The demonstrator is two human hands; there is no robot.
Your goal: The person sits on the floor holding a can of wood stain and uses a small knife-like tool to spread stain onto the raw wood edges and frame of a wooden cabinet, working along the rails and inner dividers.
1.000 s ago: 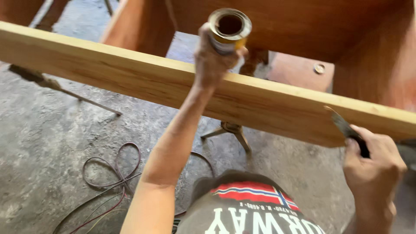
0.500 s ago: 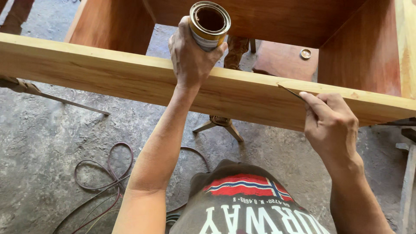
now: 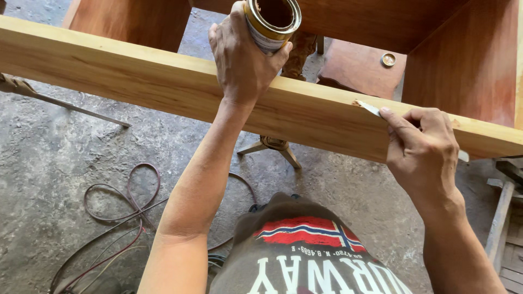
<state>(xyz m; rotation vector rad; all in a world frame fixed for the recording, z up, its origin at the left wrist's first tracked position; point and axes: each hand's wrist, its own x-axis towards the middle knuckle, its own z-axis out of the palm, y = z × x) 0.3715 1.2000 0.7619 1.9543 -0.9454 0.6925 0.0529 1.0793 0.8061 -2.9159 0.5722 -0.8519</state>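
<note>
Rough concrete floor (image 3: 65,163) lay under a long pale plank (image 3: 136,81), with loose cables (image 3: 120,201) below it. Above the plank, the left hand (image 3: 242,60) had its fingers wrapped round an open tin can (image 3: 271,22). At the plank's top edge the right hand (image 3: 425,149) pinched a thin blade (image 3: 369,108) (its tip on the wood). Tilting the can could spill it; a slipping blade might gouge the edge.
</note>
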